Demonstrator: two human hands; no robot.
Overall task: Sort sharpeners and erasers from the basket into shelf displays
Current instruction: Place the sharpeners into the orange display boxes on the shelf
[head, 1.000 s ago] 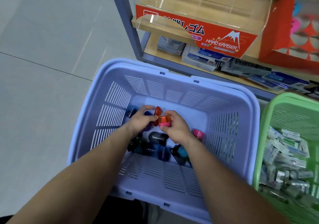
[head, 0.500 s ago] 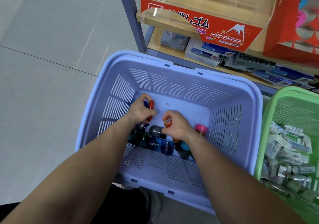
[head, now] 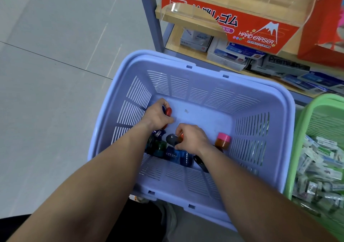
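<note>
Both my hands are down inside the lilac basket (head: pixel 208 77) on the floor. My left hand (head: pixel 158 115) grips a red sharpener (head: pixel 168 111) together with a blue one near the basket's left wall. My right hand (head: pixel 191 139) curls round an orange sharpener (head: pixel 181 136), and its fingers touch a grey capsule-shaped sharpener (head: pixel 170 139). Several dark blue and green sharpeners (head: pixel 176 155) lie in a heap under my wrists. A pink-capped orange sharpener (head: pixel 222 141) stands to the right of my right hand.
A green basket (head: pixel 301 130) full of wrapped erasers stands at the right. Behind the baskets a shelf holds a clear display box with a red "HARD ERASER" front (head: pixel 242 25), a red carton (head: pixel 320 29), and flat boxes on the lower shelf board (head: pixel 260 63). Grey floor tiles lie left.
My hands have drawn apart: the left went toward the basket's left wall with the red sharpener, the right sank lower onto the heap. The view has tilted nearer the shelf.
</note>
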